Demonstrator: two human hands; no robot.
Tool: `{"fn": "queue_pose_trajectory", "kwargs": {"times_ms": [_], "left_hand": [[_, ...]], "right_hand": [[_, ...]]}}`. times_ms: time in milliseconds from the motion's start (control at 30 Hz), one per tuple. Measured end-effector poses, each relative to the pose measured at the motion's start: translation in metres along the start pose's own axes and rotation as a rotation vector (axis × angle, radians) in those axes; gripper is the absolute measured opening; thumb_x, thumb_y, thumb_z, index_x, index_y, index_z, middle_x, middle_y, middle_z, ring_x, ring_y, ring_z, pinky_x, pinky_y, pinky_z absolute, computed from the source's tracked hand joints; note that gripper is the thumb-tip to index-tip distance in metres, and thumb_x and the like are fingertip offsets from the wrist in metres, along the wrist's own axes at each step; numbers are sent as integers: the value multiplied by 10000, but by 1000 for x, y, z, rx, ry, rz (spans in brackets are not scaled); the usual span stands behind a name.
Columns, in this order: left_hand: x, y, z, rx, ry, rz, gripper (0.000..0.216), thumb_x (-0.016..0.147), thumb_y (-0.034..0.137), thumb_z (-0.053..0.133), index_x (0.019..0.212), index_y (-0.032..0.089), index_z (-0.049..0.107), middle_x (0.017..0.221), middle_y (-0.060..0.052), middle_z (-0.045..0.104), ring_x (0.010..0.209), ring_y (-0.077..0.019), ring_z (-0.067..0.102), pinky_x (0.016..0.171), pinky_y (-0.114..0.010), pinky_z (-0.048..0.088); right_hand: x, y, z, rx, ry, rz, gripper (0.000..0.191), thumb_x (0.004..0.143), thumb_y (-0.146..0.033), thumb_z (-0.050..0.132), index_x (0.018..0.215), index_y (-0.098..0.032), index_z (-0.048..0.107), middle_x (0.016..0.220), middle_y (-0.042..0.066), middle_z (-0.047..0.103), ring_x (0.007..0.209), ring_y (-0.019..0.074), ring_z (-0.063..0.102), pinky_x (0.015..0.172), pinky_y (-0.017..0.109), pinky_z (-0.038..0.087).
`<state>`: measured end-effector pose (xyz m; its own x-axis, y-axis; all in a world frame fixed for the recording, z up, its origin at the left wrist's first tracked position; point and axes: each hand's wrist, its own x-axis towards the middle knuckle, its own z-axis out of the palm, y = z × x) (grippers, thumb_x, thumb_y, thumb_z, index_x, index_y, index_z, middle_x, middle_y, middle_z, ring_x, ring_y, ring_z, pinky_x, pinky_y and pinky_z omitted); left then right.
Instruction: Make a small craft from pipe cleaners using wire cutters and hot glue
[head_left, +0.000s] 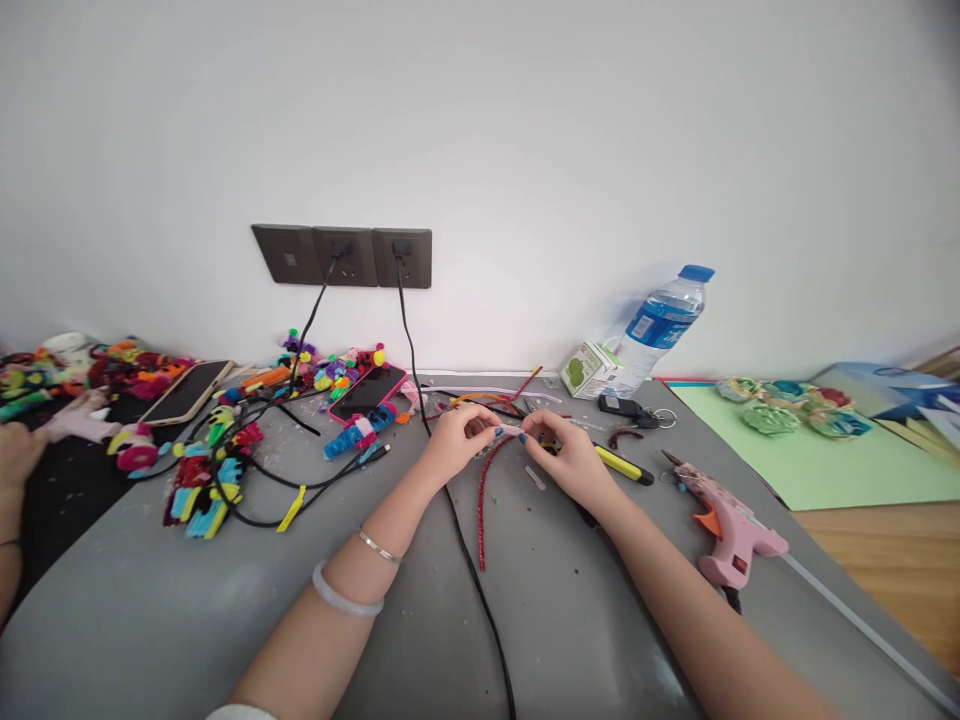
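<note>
Above the grey table, my left hand (463, 440) pinches one end of a short pale lilac piece of pipe cleaner (511, 430). The fingertips of my right hand (566, 455) close on its other end, so the two hands almost meet. A red pipe cleaner (481, 510) curves down the table just below them. Beside my right hand lies a short pale strip (535, 478), and a yellow utility knife (624, 465) sticks out from behind that hand. Farther back, a long lilac pipe cleaner (487, 390) lies near the wall.
A pink glue gun (739, 535) rests on the right, near car keys (637, 411), a tilted bottle (661, 325) and a small carton (589, 370). Black cables (459, 530) cross the table. Fuzzy figures (206, 480) and phones (369, 392) lie left, where another person's hand (19, 455) shows.
</note>
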<state>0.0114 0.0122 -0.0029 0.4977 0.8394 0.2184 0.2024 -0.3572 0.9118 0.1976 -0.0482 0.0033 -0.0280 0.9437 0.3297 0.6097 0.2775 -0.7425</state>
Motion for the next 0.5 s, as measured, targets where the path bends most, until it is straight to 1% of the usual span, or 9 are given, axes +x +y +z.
{"fn": "queue_pose_trajectory", "kwargs": {"times_ms": [500], "left_hand": [[2, -1, 0, -1, -2, 10, 115, 802, 179, 578, 863, 160, 673, 690, -4, 653, 575, -122, 552, 561, -229, 416]], "right_hand": [[0, -1, -1, -13, -2, -14, 83, 807, -223, 518, 847, -210, 589, 727, 13, 634, 647, 161, 570, 621, 272, 448]]}}
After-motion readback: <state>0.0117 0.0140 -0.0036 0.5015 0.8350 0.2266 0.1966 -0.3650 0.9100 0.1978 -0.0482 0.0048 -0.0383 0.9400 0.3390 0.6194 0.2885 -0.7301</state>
